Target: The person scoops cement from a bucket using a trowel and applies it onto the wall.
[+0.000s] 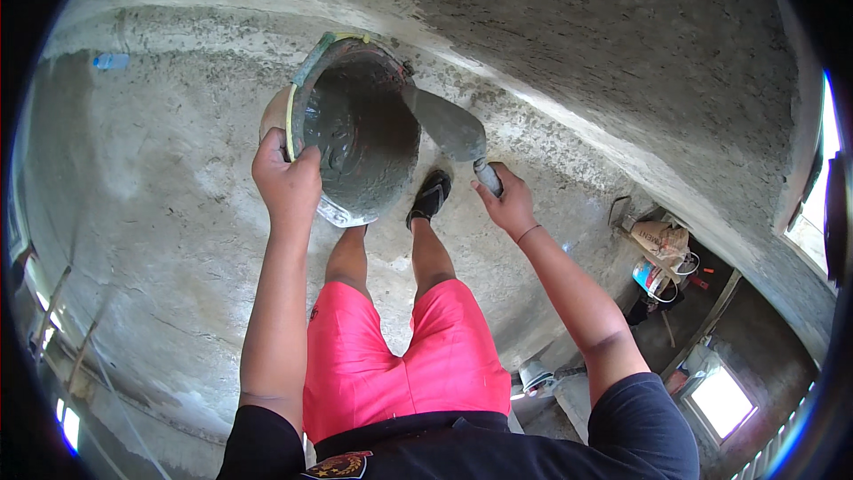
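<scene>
My left hand [289, 173] is closed on the rim of a round bucket [277, 116], tilted so that its mouth faces me. Wet grey mortar [355, 124] coats the inside and lies in the bottom. In my right hand [508, 200] is the handle of a trowel [451, 127]. Its broad, mortar-smeared blade points left, and the tip overlaps the bucket's right rim. Whether the tip touches the rim I cannot tell.
A grey plastered wall [613, 44] rises ahead and to the right. On the floor at far left lies a blue plastic bottle [111, 61]. A paper sack [660, 238] and a small pail [653, 277] stand at right. My sandalled foot [430, 197] is below the bucket.
</scene>
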Demonstrator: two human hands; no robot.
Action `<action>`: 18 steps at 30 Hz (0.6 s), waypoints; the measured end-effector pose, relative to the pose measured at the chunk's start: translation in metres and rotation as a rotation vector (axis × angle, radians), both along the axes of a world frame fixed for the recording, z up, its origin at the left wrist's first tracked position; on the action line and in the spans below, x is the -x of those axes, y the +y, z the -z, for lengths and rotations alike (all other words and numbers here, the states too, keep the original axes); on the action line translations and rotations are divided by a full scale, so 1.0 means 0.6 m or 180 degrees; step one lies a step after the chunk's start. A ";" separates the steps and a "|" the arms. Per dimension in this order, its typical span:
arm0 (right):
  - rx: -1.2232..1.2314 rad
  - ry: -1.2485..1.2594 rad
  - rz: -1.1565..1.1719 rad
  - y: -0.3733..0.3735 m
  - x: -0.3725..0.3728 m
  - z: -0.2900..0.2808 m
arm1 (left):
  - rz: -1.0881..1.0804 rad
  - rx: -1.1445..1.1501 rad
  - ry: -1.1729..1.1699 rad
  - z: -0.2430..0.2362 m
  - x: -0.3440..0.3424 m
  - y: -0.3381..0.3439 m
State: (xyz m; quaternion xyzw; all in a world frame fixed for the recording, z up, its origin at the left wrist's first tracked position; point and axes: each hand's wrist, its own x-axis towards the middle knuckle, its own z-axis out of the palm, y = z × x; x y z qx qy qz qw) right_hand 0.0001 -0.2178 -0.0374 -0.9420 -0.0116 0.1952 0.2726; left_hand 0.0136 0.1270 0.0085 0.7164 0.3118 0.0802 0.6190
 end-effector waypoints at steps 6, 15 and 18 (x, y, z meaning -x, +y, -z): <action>-0.0138 -0.0106 0.0096 -0.001 -0.021 -0.030 | -0.0130 0.0055 -0.0007 -0.011 0.006 0.013; -0.0084 -0.0025 -0.0211 0.064 0.009 -0.221 | -0.0180 0.0264 0.0009 -0.173 0.003 0.033; -0.0041 0.0003 -0.0364 0.084 0.008 -0.270 | -0.0103 0.0004 -0.0369 -0.202 0.015 0.059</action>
